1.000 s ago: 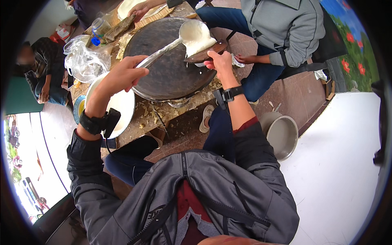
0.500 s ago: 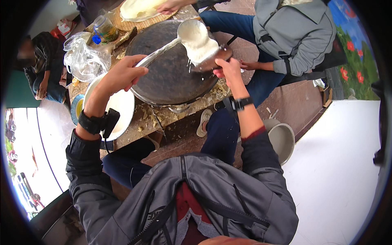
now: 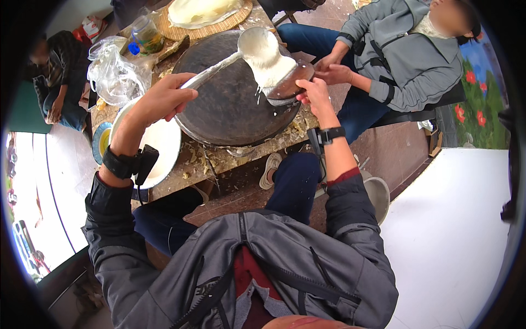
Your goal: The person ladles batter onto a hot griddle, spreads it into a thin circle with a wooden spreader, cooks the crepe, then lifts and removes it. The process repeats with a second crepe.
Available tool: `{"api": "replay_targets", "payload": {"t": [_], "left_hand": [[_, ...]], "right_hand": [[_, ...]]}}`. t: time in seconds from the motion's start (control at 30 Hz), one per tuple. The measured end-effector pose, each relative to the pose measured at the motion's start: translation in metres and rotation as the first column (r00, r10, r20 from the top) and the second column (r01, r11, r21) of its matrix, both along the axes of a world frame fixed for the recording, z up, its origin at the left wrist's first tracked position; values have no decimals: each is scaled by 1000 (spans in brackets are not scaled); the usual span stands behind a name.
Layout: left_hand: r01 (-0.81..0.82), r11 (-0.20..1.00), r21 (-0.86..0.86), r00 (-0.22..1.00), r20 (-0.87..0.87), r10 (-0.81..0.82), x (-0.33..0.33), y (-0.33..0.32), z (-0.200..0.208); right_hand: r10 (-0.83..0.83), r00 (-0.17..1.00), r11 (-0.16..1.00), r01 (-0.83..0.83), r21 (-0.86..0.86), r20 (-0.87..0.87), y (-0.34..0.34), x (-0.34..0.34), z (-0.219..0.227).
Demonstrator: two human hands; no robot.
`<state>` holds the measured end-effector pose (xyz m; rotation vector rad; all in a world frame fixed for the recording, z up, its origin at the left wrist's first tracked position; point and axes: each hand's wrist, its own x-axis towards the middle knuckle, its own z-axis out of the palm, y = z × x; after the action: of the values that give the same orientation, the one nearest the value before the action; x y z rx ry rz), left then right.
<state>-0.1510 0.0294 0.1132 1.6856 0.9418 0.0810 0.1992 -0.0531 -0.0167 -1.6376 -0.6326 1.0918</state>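
Note:
My left hand [image 3: 167,98] is closed round the handle of a ladle [image 3: 211,69] coated in pale batter. Its bowl is tilted to the right above a round dark griddle [image 3: 219,109]. Thick batter [image 3: 274,68] hangs between the bowl and a brown, curved-looking scraper [image 3: 290,88], with drips below it. My right hand [image 3: 315,97] grips that scraper by its right end, over the griddle's right side. Part of the scraper lies under batter.
Left of the griddle stand a white basin [image 3: 171,148] and a crumpled plastic bag [image 3: 118,77]. A jar [image 3: 147,35] is behind them. Thin flatbread [image 3: 203,11] lies on a woven mat [image 3: 241,21] at the back. A person [image 3: 405,55] sits at right, hands near the scraper.
My right hand and the scraper have shifted slightly right and down, exposing more of the scraper. The seated person's hand has left the flatbread, and both their hands are now together.

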Motion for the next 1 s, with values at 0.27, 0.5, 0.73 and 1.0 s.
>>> {"api": "replay_targets", "payload": {"t": [0.27, 0.5, 0.73, 1.0], "left_hand": [[-39, 999, 0, 999, -1, 39, -9, 5, 1], [-108, 994, -8, 994, -1, 108, -19, 4, -2], [-102, 994, -41, 994, 36, 104, -28, 10, -4], [-151, 988, -37, 987, 43, 153, -33, 9, -1]], "right_hand": [[-37, 992, 992, 51, -118, 117, 16, -2, 1], [63, 998, 997, -64, 37, 19, 32, -5, 3], [-16, 994, 995, 27, -101, 112, 41, -8, 0], [37, 981, 989, -9, -145, 190, 53, 13, 4]]}}
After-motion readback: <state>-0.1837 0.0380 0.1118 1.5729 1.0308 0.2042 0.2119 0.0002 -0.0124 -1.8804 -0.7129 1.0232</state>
